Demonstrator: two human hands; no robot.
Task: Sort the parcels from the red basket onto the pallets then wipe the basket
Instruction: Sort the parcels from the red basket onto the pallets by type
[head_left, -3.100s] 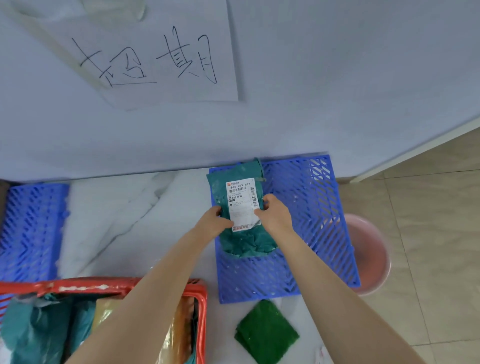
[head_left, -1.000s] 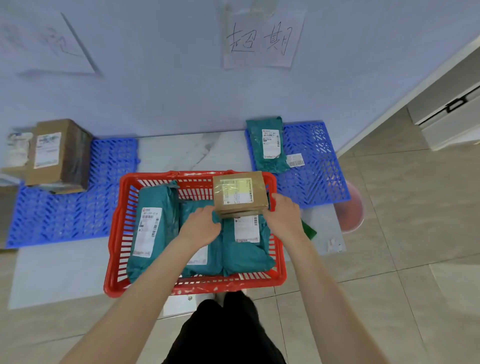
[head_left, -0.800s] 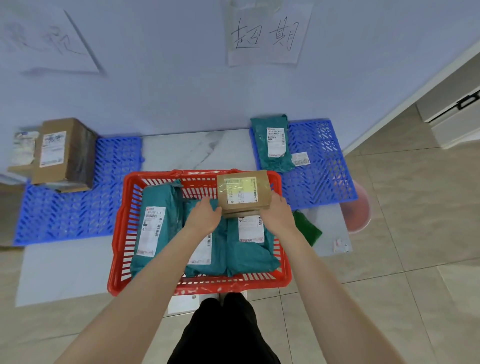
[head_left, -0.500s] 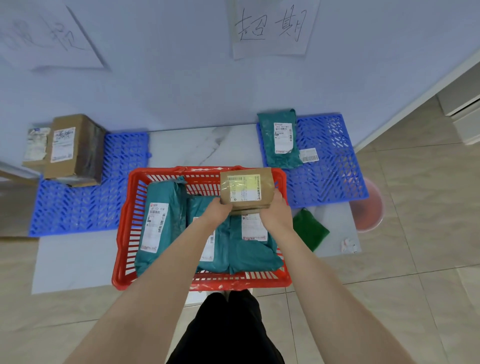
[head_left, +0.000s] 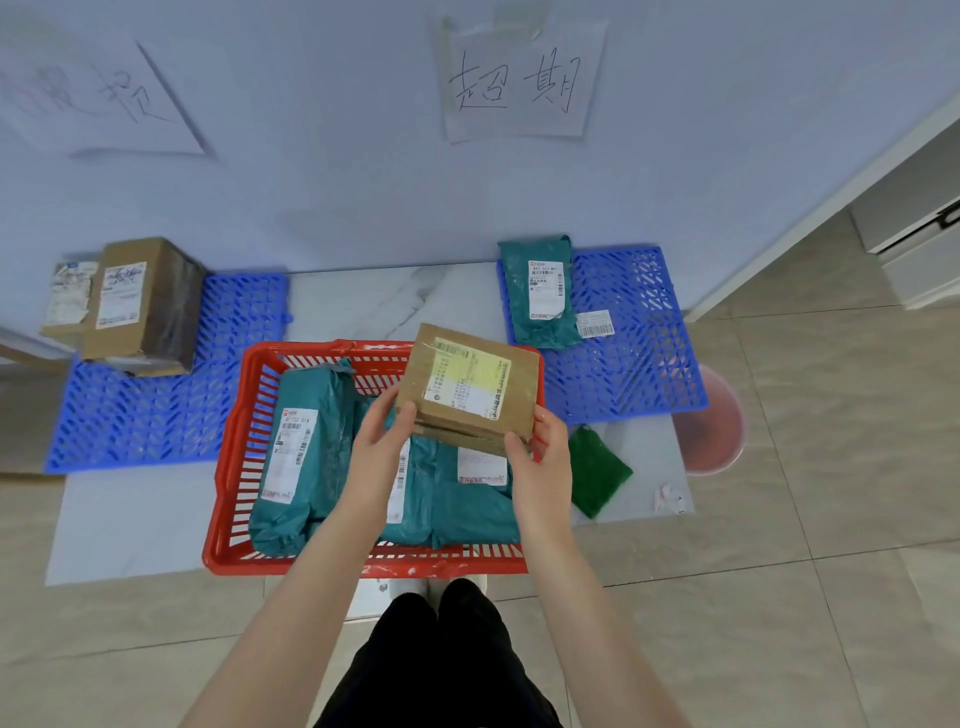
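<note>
Left hand (head_left: 382, 449) and right hand (head_left: 540, 457) gripping brown cardboard parcel (head_left: 470, 387) at its near corners, fingers pinching edges, label facing up. Parcel hovering tilted over far right part of red basket (head_left: 231, 467). Teal mailer bags (head_left: 301, 457) lying inside basket. Basket sitting on white marble surface (head_left: 130, 519). Right blue pallet (head_left: 634, 358) carrying one teal mailer (head_left: 543, 291). Left blue pallet (head_left: 156, 410) carrying brown box (head_left: 143, 306). Green cloth (head_left: 597, 470) lying just right of basket.
</note>
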